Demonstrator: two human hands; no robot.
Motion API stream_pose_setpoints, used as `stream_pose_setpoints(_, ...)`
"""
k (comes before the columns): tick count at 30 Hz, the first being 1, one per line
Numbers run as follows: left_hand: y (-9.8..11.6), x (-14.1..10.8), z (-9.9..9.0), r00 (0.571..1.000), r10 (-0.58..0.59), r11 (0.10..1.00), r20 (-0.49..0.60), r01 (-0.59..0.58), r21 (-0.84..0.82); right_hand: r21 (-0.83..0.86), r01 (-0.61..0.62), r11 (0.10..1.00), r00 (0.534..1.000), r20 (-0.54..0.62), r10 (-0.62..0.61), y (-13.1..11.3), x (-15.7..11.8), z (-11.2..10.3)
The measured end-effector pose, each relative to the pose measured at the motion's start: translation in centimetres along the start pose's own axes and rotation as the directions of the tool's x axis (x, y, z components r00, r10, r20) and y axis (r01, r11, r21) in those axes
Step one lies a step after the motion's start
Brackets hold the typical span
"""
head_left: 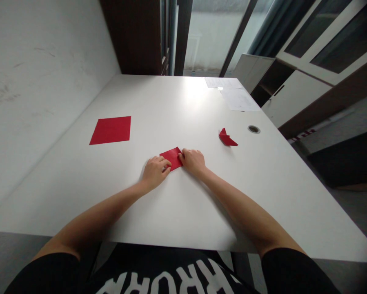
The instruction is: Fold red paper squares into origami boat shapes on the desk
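Observation:
A small folded square of red paper (173,157) lies on the white table between my two hands. My left hand (156,170) is closed on its left edge, thumb and fingers pinching there. At the paper's right edge my right hand (194,161) is also closed, with its fingertips gripping the side. Off to the right sits a folded red paper figure (227,138) with pointed tips. A larger flat sheet of red paper (111,130) rests on the left part of the table, apart from both hands.
The white table (171,216) runs along a wall (48,81) on the left. White paper sheets (240,100) lie at its far right corner, and a round cable hole (254,129) is set near the right edge. Cabinets (302,94) stand beyond on the right.

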State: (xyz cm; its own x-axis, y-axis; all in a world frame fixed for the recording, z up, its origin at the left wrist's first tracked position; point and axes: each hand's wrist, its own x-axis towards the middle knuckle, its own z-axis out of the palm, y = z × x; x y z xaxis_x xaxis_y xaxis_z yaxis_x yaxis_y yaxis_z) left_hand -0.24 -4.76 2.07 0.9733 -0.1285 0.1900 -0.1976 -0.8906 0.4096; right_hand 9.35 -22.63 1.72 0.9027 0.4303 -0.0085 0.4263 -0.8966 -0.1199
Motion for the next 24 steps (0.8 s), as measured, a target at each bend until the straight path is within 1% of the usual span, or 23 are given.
stream_pose_setpoints(3, 0.0, -0.1, 0.3, 0.997, 0.070, 0.998, -0.021, -0.069, 0.005, -0.007, 0.008, 1.000, 1.000, -0.007, -0.008, 0.0, 0.0, 0.1)
stream_pose_setpoints(7, -0.2, -0.2, 0.8, 0.981, 0.194, 0.979, -0.012, -0.194, -0.056, -0.019, 0.007, 1.000, 1.000, -0.016, -0.008, -0.1, -0.1, 0.1)
stream_pose_setpoints(9, -0.3, -0.2, 1.0, 0.973, 0.230, 0.971, -0.003, -0.229, -0.068, -0.020, 0.001, 1.000, 1.000, -0.010, -0.001, -0.2, -0.1, 0.0)
stream_pose_setpoints(12, -0.6, -0.3, 1.1, 0.966, 0.260, 0.965, 0.017, -0.259, -0.038, -0.016, 0.000, 1.000, 1.000, -0.008, 0.000, -0.2, 0.0, -0.1)
stream_pose_setpoints(15, -1.0, -0.6, 0.9, 0.951, 0.299, 0.953, 0.085, -0.302, 0.028, -0.017, 0.001, 1.000, 1.000, -0.023, -0.002, -0.3, 0.0, 0.0)
stream_pose_setpoints(18, -1.5, -1.2, 0.4, 0.927, 0.323, 0.934, 0.191, -0.345, 0.092, -0.022, 0.000, 1.000, 0.999, -0.032, 0.000, -0.3, -0.1, 0.0)
stream_pose_setpoints(21, -2.0, -1.7, 0.0, 0.897, 0.340, 0.914, 0.283, -0.385, 0.124, -0.024, -0.002, 1.000, 0.999, -0.035, 0.001, -0.3, -0.2, 0.1)
stream_pose_setpoints(24, -2.4, -2.2, -0.2, 0.877, 0.343, 0.903, 0.337, -0.406, 0.138, -0.021, -0.008, 1.000, 0.999, -0.040, 0.007, -0.3, -0.2, 0.2)
